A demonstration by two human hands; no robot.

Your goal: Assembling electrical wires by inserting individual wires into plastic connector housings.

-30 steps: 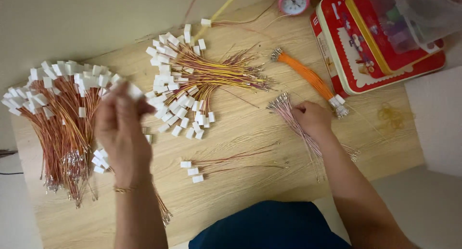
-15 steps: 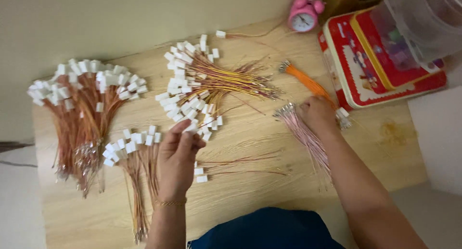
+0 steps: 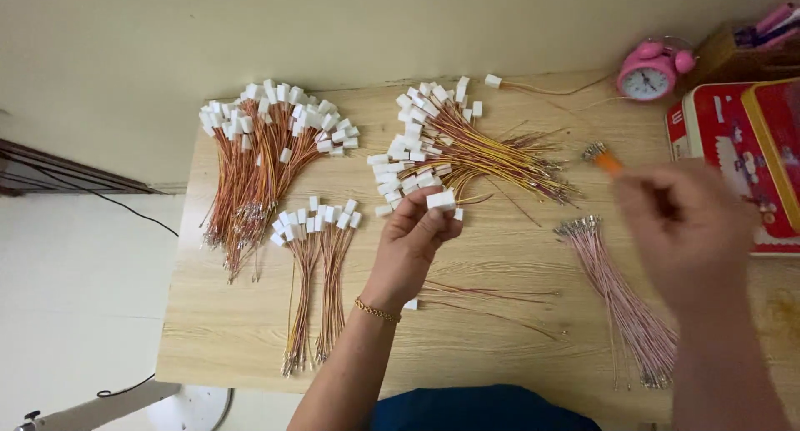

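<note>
On the wooden table (image 3: 500,348), many little wires with white plugs are lying in bunches. The left hand (image 3: 412,248) is sitting over the middle of the table. Its fingers are pinching a small white plug (image 3: 441,200) at the top, and the plug is sticking up above the fingertips. A gold bracelet (image 3: 377,311) is hanging on that wrist.

The right hand (image 3: 687,231) is floating above the right side of the table. It is blurry, so I cannot tell if its fingers are apart or together, or if it is holding anything. Just behind it, the orange bundle (image 3: 607,158) is peeking out. Under it, a bunch of pink wires (image 3: 621,306) is lying slanted on the table.

Just past the left hand, a yellow and red wire pile (image 3: 467,152) is spreading out with lots of white plugs. To the left, a small bunch (image 3: 312,273) is lying straight, and a bigger orange bunch (image 3: 258,160) is sitting near the far left corner. A few thin wires (image 3: 492,302) are lying loose beside the left wrist.

At the far right, a pink clock (image 3: 652,71) is standing near a red tin box (image 3: 742,160).
</note>
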